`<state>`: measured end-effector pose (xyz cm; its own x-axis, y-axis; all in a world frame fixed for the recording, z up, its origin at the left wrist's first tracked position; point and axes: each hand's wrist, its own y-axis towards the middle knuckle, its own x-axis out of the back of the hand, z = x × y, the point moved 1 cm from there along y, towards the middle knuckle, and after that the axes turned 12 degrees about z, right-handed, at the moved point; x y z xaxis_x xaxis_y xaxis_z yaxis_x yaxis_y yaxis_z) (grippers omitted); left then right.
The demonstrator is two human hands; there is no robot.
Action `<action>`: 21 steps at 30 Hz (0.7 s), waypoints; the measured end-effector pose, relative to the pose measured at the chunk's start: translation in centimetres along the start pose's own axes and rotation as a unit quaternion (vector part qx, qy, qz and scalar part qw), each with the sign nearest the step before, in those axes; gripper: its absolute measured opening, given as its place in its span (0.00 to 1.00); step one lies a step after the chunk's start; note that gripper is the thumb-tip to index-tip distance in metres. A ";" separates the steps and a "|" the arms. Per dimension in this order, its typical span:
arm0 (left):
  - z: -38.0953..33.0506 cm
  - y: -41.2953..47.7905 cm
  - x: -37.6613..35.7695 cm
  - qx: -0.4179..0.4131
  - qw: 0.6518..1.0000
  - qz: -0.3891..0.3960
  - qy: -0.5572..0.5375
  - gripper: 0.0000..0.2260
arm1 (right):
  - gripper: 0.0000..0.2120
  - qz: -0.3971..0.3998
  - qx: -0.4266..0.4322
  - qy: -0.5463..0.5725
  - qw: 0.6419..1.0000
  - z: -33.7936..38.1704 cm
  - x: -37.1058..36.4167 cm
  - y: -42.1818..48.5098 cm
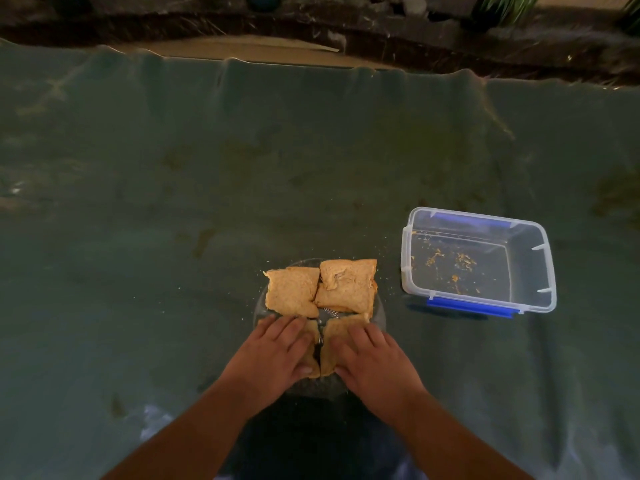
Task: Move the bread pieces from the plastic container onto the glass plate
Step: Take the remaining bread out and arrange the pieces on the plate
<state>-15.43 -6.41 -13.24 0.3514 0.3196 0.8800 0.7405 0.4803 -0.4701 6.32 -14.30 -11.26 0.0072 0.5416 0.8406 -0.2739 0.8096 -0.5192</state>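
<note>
Head cam, only view. Glass plate sat on green cloth, near edge centre. Four bread pieces on plate in 2x2 layout: far-left piece, far-right piece, near-left piece, near-right piece. Far pair lay uncovered, edges touching. Near pair mostly under hands. L hand lay flat on near-left piece, fingers extended and slightly spread, pressing down, not curled round it. R hand likewise flat on near-right piece, fingers straight, thumb at piece's inner edge. Narrow gap betw. near pieces showed plate centre. Plastic container w/ blue clips stood to right of plate, apart from it, no lid on, only crumbs inside. Loose crumbs also on cloth beside plate.
</note>
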 end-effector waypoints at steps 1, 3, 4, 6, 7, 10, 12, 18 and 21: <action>0.1 0.1 0.1 -0.003 1.000 0.006 0.004 0.26 | 0.24 0.002 -0.003 -0.002 1.000 0.0 0.1 0.1; 0.3 0.2 0.2 -0.004 1.000 0.010 0.012 0.26 | 0.23 -0.001 -0.007 -0.008 1.000 0.0 0.3 0.0; 0.3 0.2 0.2 -0.004 1.000 0.010 0.015 0.26 | 0.23 -0.003 -0.008 -0.008 1.000 0.0 0.2 0.0; 0.1 -0.2 0.2 -0.005 1.000 -0.003 0.014 0.26 | 0.22 -0.010 -0.012 -0.002 1.000 0.2 0.1 -0.1; 0.0 -0.4 0.1 -0.004 1.000 -0.014 0.006 0.25 | 0.22 -0.015 -0.014 0.005 1.000 0.2 0.0 -0.1; -0.2 -1.2 -0.3 0.011 0.999 -0.027 -0.022 0.24 | 0.22 -0.025 -0.017 0.019 0.999 0.2 -0.2 -0.2; -0.2 -1.4 -0.9 0.021 0.999 -0.016 -0.026 0.25 | 0.21 -0.031 -0.018 0.017 0.999 0.2 -0.4 -0.2; -0.6 -0.6 -1.4 0.027 0.999 -0.003 -0.023 0.25 | 0.21 -0.023 -0.027 0.023 0.999 0.3 -0.8 -0.1; -0.6 -0.5 -1.2 0.020 0.999 -0.007 -0.026 0.25 | 0.20 -0.030 -0.026 0.031 0.999 0.3 -0.8 -0.1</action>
<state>-15.87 -7.48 -14.04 0.3101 0.3545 0.8821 0.7214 0.5166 -0.4612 6.03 -14.84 -11.83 0.0816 0.5038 0.8600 -0.2204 0.8506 -0.4774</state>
